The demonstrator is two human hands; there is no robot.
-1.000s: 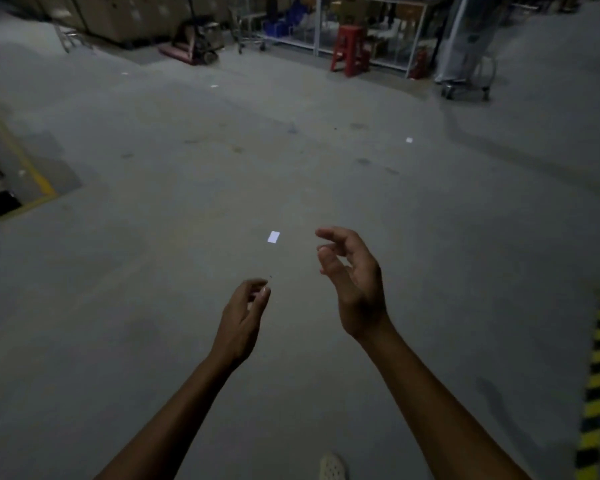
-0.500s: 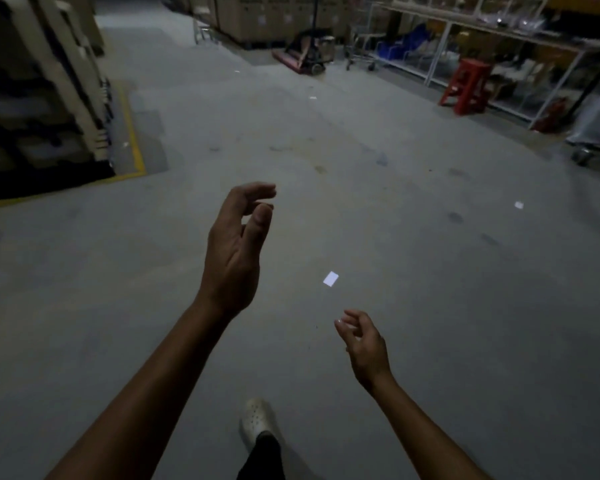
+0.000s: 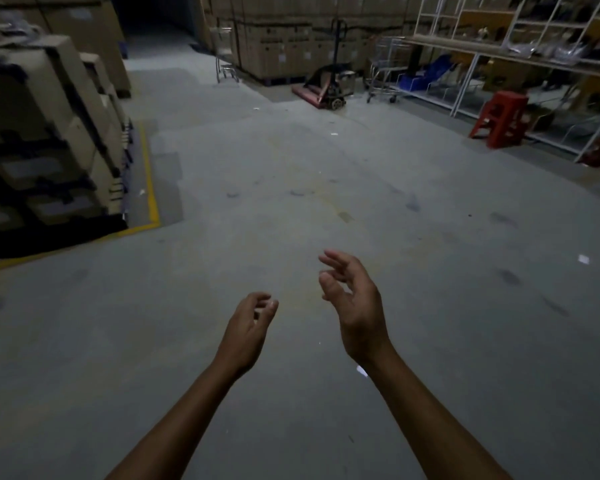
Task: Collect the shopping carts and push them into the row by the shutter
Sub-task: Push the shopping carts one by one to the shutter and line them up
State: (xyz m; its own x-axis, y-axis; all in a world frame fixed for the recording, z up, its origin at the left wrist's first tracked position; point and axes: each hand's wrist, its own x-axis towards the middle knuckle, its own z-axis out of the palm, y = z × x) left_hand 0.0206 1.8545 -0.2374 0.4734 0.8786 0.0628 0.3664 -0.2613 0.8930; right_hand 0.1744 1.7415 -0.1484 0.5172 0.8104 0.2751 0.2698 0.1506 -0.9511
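Reaching forward over the bare grey concrete floor (image 3: 291, 209), both bare forearms enter from the bottom edge, cut off below the elbows. The left hand (image 3: 246, 327) hangs with loosely curled fingers, empty; the right hand (image 3: 355, 304), a little higher, is half open with fingers spread and bent, also empty. A small white scrap of paper (image 3: 361, 371) on the floor is partly hidden behind the right wrist.

Further off on the left, a leaning stack of brown cardboard cartons (image 3: 45, 133) stands inside a yellow painted floor line (image 3: 149, 181), its lower layers lost in shadow.

A red plastic stool (image 3: 499, 117) stands before the white metal shelving rack (image 3: 520, 53) on the right; the shelf contents are too dim to identify.

Far ahead, a silver wire shopping cart (image 3: 383, 76) sits near the rack, its basket contents unclear, beside a red pallet jack (image 3: 321, 90). A second silver wire shopping cart (image 3: 226, 53) stands against the wall of stacked brown boxes (image 3: 284, 39).
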